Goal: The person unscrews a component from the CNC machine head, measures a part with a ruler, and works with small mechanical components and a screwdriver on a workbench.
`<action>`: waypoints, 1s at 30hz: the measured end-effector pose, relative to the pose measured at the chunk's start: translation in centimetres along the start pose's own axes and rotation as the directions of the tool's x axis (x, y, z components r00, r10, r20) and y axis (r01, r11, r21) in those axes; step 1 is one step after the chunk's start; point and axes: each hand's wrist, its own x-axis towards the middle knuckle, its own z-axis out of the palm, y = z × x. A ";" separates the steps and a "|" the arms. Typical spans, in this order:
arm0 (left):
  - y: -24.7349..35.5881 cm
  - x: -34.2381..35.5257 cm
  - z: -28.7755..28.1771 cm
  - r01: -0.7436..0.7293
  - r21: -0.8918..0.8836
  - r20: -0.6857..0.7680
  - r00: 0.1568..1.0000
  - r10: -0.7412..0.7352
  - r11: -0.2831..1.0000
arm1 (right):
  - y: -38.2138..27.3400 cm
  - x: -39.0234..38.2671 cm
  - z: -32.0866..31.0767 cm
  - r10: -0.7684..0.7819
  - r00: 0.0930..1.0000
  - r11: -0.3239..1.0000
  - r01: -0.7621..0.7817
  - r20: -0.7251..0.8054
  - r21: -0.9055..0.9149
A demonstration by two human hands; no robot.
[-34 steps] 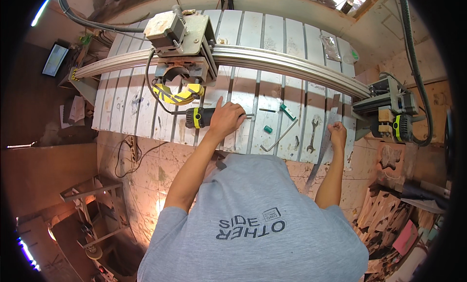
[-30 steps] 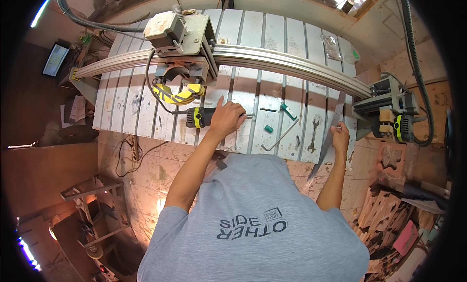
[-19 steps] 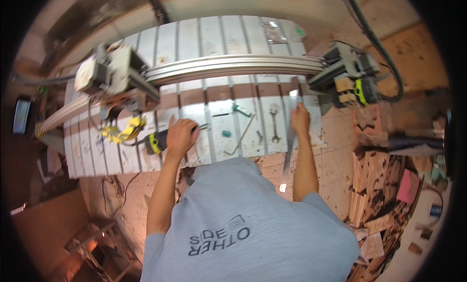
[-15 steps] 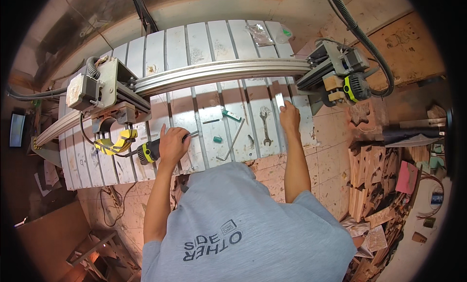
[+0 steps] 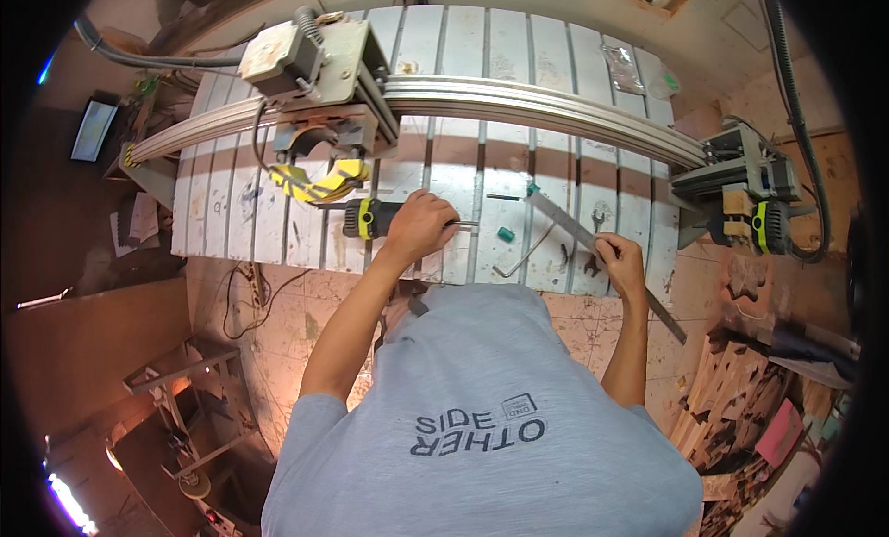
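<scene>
On the slatted metal bed (image 5: 306, 243) lies a black trim router (image 5: 368, 218) with a yellow-green band. My left hand (image 5: 422, 224) is wrapped round its body, and the metal tip (image 5: 468, 223) pokes out past the fingers. My right hand (image 5: 622, 259) pinches a long steel ruler (image 5: 563, 219), which slants from the bed's middle out over the front edge. Near the ruler's far end are a green case (image 5: 532, 190), partly covered, and a thin dark rod (image 5: 503, 197). A small green cap (image 5: 506, 233), a hex key (image 5: 524, 255) and a partly hidden wrench (image 5: 598, 220) lie between my hands.
A metal gantry beam (image 5: 537, 100) spans the bed. Its left carriage carries a yellow-black striped clamp (image 5: 319, 181); another router (image 5: 770, 226) is mounted at the right. Plastic bags (image 5: 622, 69) lie at the back right. Wood offcuts (image 5: 727, 398) are piled on the right.
My right hand has swung the ruler round so that its length slants across the bed. My left hand stays on the router. The whole view has shifted.
</scene>
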 end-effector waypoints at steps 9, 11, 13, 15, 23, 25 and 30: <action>0.2 -0.5 -0.2 -0.021 -0.030 0.000 1.000 0.021 0.999 | -4.7 -0.6 6.5 -0.196 0.965 0.951 0.230 0.176 -0.205; 0.1 -0.4 -0.4 -0.018 -0.052 0.006 1.000 0.018 0.998 | -5.0 -0.7 7.3 -0.211 0.961 0.947 0.246 0.179 -0.204; 0.1 -0.3 -0.7 -0.007 -0.075 0.028 1.000 0.009 0.997 | -4.7 -0.6 8.2 -0.241 0.956 0.944 0.271 0.167 -0.190; 0.1 -0.3 -0.9 -0.001 -0.084 0.038 0.999 0.004 0.996 | -4.6 -0.4 8.6 -0.250 0.955 0.941 0.278 0.161 -0.192; -0.2 -0.2 -0.7 0.011 -0.086 0.062 0.998 -0.006 0.996 | -4.4 0.2 9.3 -0.260 0.952 0.942 0.287 0.159 -0.175; -0.1 -0.1 -0.9 0.008 -0.087 0.074 0.997 -0.001 0.996 | -4.3 0.3 9.4 -0.275 0.949 0.942 0.298 0.156 -0.157; -0.2 0.0 -0.7 -0.010 -0.076 0.069 0.998 0.015 0.997 | -4.1 0.5 9.6 -0.236 0.954 0.950 0.266 0.183 -0.161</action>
